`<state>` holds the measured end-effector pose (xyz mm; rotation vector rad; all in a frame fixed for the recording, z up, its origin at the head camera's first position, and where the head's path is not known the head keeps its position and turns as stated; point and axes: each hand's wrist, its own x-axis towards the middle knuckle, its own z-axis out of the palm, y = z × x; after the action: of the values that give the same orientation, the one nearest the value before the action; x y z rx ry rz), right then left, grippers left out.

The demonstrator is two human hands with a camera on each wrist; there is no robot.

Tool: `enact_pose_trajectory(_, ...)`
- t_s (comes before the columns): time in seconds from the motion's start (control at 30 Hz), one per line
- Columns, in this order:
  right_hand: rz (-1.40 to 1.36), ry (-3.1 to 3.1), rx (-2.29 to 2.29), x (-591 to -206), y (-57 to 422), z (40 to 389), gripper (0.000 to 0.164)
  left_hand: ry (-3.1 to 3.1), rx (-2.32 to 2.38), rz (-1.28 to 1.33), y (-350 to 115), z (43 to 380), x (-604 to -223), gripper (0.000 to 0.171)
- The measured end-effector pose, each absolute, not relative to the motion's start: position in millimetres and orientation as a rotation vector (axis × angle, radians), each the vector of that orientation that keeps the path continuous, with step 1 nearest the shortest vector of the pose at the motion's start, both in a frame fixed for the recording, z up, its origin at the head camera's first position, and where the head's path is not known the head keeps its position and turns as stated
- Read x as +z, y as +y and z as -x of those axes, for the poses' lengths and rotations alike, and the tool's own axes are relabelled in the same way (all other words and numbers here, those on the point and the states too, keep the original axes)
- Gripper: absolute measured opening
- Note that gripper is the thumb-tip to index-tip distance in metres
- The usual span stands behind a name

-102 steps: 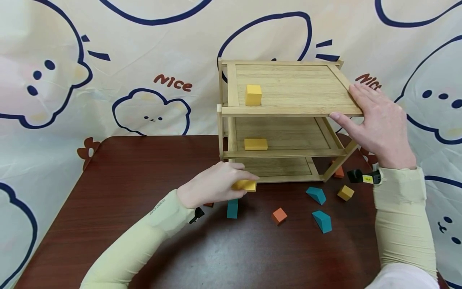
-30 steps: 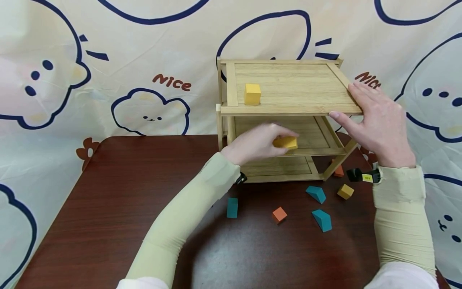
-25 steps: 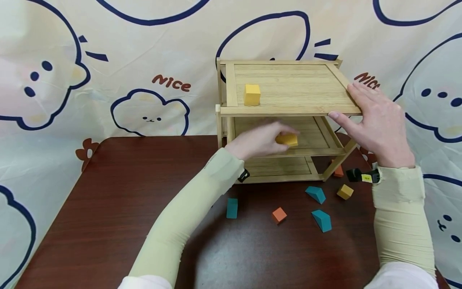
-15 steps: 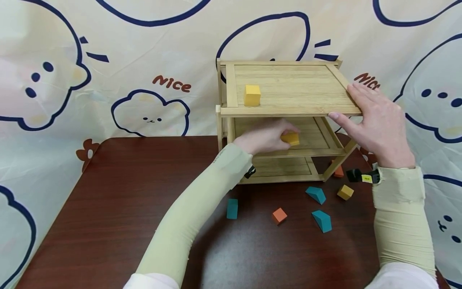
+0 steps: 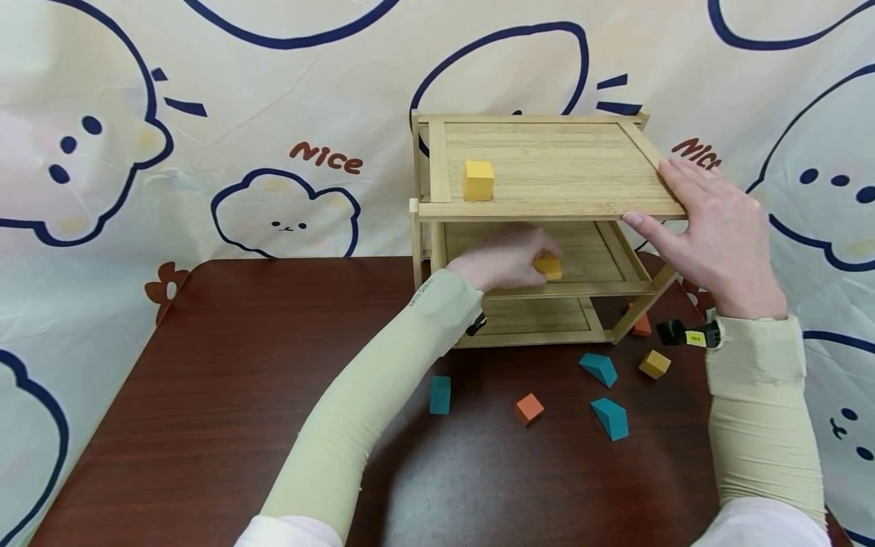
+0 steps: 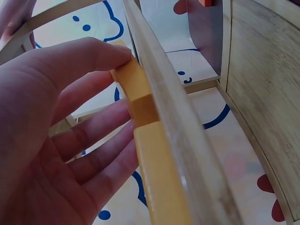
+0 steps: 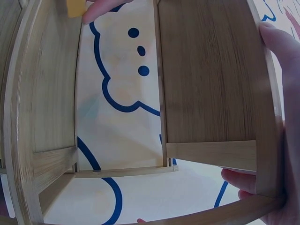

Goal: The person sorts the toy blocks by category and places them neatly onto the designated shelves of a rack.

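Note:
A three-tier wooden rack (image 5: 533,211) stands at the back of the table. My left hand (image 5: 506,257) reaches in between the top and middle boards, pinching a yellow block (image 5: 551,269) at the middle board. In the left wrist view, the thumb and fingertips are on this block, and a second yellow block (image 6: 161,173) lies close to it along the board's rail. The left hand hides that second block in the head view. My right hand (image 5: 718,228) grips the right end of the top board, its thumb at the front edge. Atop the rack sits a yellow cube (image 5: 478,181).
Right of centre on the dark table (image 5: 205,425) lie a teal wedge (image 5: 598,370), another teal wedge (image 5: 611,418), an orange cube (image 5: 529,409) and a yellow cube (image 5: 655,365). A teal block (image 5: 440,395) is near the left forearm. Behind the rack's right leg shows an orange block (image 5: 640,322).
My left hand has carried the yellow block from just above the table, up and rightward into the middle tier, and lowered it slightly at the end. The right hand has stayed on the rack.

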<state>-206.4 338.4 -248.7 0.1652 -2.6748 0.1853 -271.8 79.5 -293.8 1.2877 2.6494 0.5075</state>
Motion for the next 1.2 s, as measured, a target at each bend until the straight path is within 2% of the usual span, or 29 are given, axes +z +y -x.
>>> enact_pose_trajectory(0.47,-0.163,-2.682,0.187,-249,338,206,0.087,2.646,0.507,-1.227,79,271,-296,0.046)
enact_pose_trajectory(0.8,-0.16,-2.682,0.181,-250,338,205,0.087,2.606,0.618,-1.139,65,263,-290,0.054)
enact_pose_trajectory(1.2,-0.153,-2.681,0.182,-248,337,206,0.087,2.65,0.681,-1.225,40,249,-287,0.055)
